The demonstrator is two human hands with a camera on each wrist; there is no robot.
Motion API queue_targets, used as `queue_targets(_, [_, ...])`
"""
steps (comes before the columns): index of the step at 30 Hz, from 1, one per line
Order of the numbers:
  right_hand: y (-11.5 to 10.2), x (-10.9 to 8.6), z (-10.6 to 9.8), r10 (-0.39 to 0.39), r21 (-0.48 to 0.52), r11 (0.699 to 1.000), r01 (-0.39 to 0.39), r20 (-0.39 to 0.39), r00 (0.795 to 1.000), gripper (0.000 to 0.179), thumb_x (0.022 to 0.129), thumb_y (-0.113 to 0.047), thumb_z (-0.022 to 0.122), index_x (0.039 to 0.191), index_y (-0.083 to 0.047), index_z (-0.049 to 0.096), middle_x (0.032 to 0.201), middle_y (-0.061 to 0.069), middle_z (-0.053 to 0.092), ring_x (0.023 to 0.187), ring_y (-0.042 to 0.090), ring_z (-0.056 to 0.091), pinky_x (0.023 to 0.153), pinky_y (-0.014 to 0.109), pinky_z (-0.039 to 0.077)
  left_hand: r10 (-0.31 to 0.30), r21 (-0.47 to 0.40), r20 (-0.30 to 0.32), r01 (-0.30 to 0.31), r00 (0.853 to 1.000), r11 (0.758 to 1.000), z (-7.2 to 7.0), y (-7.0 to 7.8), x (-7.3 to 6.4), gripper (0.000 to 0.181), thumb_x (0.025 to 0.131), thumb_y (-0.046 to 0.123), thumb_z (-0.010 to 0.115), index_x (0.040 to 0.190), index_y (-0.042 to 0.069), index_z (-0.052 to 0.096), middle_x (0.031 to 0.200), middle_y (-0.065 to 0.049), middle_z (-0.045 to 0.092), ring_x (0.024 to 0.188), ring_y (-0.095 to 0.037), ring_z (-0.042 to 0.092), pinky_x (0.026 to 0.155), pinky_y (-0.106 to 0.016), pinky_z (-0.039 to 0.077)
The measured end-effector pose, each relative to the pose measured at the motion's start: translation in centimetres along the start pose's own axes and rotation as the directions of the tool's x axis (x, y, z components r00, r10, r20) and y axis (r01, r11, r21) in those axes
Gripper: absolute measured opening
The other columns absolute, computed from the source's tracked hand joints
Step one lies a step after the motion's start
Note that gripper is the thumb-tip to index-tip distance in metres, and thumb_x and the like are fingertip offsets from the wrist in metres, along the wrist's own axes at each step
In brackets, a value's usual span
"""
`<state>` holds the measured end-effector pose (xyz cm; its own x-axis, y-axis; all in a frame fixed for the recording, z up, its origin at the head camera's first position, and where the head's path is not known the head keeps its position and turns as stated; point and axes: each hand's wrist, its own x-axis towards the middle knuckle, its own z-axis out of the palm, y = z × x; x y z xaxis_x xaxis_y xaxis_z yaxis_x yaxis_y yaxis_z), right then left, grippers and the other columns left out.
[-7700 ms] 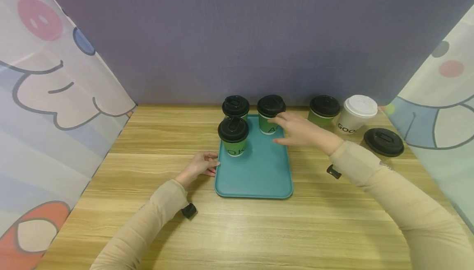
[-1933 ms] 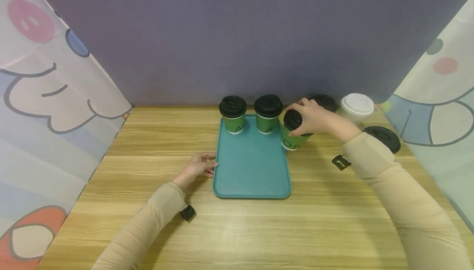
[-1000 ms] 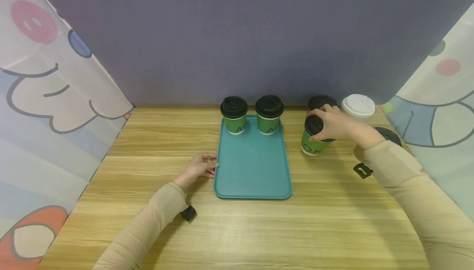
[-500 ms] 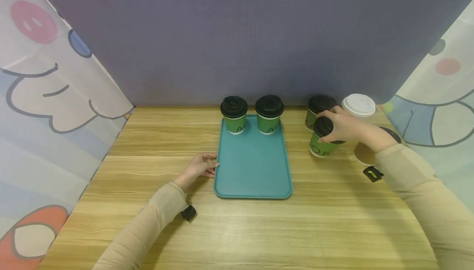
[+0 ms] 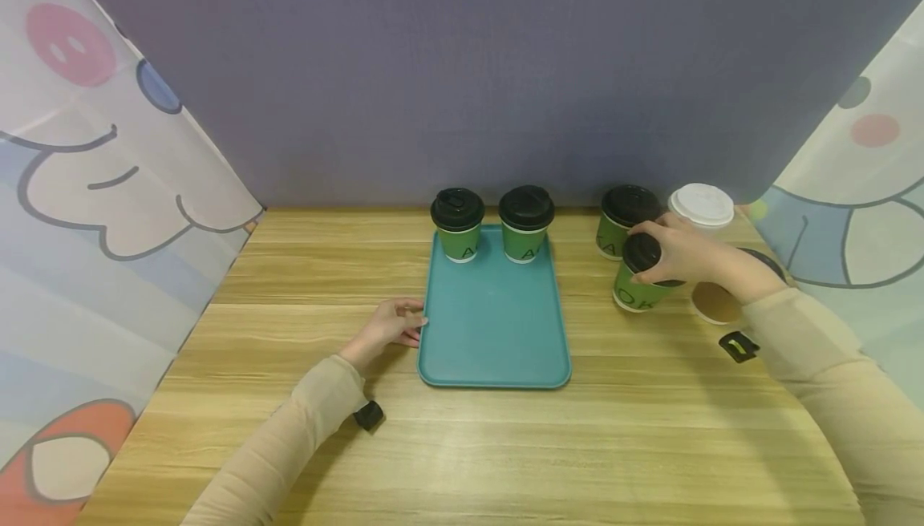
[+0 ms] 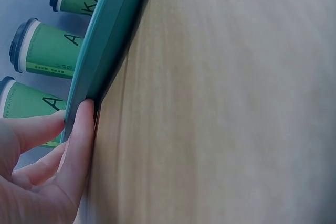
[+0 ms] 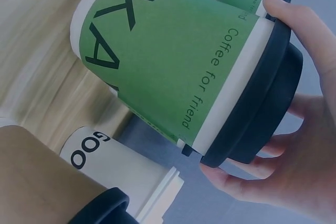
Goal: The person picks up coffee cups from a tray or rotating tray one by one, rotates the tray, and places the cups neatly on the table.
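My right hand [image 5: 682, 252] holds a green paper coffee cup [image 7: 157, 61] with a black lid, thumb and fingers spread round the lid [image 7: 260, 98]. In the head view this cup is over the table right of the tray, in front of another green cup [image 5: 612, 239]. My left hand [image 5: 388, 324] pinches the left rim of the teal tray [image 5: 494, 333], thumb on top and a finger along the outside, as the left wrist view shows [image 6: 73, 135]. Two green cups with black lids, a left one [image 5: 459, 244] and a right one [image 5: 523, 244], stand upright at the tray's far end.
Right of the held cup stand a white cup [image 7: 121, 166] with a white lid and a brown cup [image 5: 713, 303] with a black lid, partly hidden by the right arm. A grey partition [image 5: 462, 77] closes the table's back; printed curtains [image 5: 877, 189] flank it.
The green cup formerly at the tray's left front was lifted by my right hand and carried right, off the tray. Lately it moves slightly further right. My left hand stays at the rim.
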<state>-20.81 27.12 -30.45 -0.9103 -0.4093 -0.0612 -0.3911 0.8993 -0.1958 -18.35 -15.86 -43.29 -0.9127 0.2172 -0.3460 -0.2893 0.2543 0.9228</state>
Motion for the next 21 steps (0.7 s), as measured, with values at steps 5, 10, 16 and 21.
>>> queue_targets(5, [0.2,-0.2,0.1,-0.001,0.014,1.0,0.001,-0.002,1.0,0.077,0.062,-0.042,0.076,0.12,-0.002,0.046,0.11,0.033,0.039,0.099,0.045,0.042,0.075,0.059,0.042,0.054,-0.019,0.029,-0.053,0.998,0.998,-0.2,-0.3,0.0,0.042,0.082,0.005,0.061,0.118,-0.01,0.045,0.08,-0.015,0.054,0.055,-0.015,0.057,0.058,-0.032,0.057])
queue_targets(10, [0.9,-0.3,0.4,-0.034,0.006,0.999,0.035,-0.036,0.999,0.077,0.06,-0.047,0.075,0.116,-0.001,0.048,0.107,0.03,0.042,0.096,0.045,0.043,0.073,0.058,0.043,0.002,0.004,0.006,-0.002,1.0,1.0,0.0,0.0,0.0,0.042,0.085,0.001,0.055,0.122,-0.011,0.041,0.082,-0.013,0.053,0.057,-0.013,0.055,0.059,-0.031,0.057])
queue_targets(16, [1.1,-0.4,0.3,-0.025,0.028,0.999,0.026,-0.022,0.999,0.078,0.061,-0.045,0.075,0.117,0.001,0.048,0.11,0.031,0.041,0.099,0.046,0.041,0.078,0.06,0.038,-0.007,0.002,0.013,0.007,1.0,1.0,0.0,0.2,-0.2,0.043,0.086,0.001,0.054,0.124,-0.011,0.039,0.081,-0.01,0.054,0.059,-0.014,0.054,0.058,-0.029,0.056])
queue_targets(21, [1.1,-0.4,0.3,-0.003,0.023,1.0,0.003,-0.003,1.0,0.075,0.062,-0.037,0.077,0.119,0.001,0.047,0.114,0.032,0.039,0.102,0.049,0.038,0.081,0.061,0.035,-0.013,0.011,-0.001,0.013,1.0,1.0,0.1,0.2,-0.1,0.041,0.086,0.001,0.054,0.123,-0.01,0.041,0.083,-0.012,0.053,0.058,-0.014,0.055,0.058,-0.029,0.056])
